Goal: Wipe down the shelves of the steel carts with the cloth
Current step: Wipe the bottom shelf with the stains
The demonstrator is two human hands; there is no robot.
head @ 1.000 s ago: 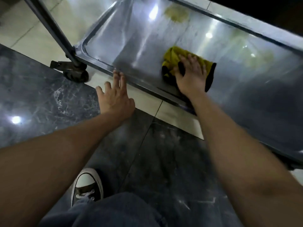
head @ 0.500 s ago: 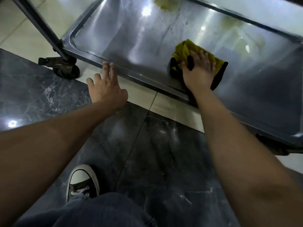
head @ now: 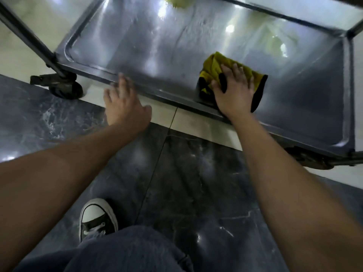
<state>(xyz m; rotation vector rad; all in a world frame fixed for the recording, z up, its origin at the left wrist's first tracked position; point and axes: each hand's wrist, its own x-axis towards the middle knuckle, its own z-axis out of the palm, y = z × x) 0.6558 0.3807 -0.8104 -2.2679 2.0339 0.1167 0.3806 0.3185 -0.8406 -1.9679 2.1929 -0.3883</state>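
Two hands are at work on the lowest shelf of the steel cart [head: 176, 46], a shallow grey metal tray with a raised rim, and I take that shelf as my landmark. My right hand [head: 233, 89] lies flat on the folded yellow cloth with black edging [head: 216, 65], fingers straight and spread, pressing it onto the shelf just inside the near rim, toward the shelf's right half. My left hand [head: 123, 103] has its fingers extended and relaxed, tips touching the shelf's near rim left of the cloth — steadying the cart, I judge, and grasping nothing.

To do this stroke well I would keep the palm's weight even over the whole cloth, so the edges do not roll under, and sweep in long overlapping passes parallel to the near rim. Yellowish smears [head: 275, 42] show on the far side of the shelf and another patch at its far edge — those probably need a firmer, slower pass. The corners where rim meets floor of the tray likely trap grime, so fingertips should drive the cloth into them.

At the shelf's near left corner a black caster wheel [head: 64, 87] sits on the glossy tiled floor [head: 196, 173]; the cart could roll, so the left hand's brace matters.
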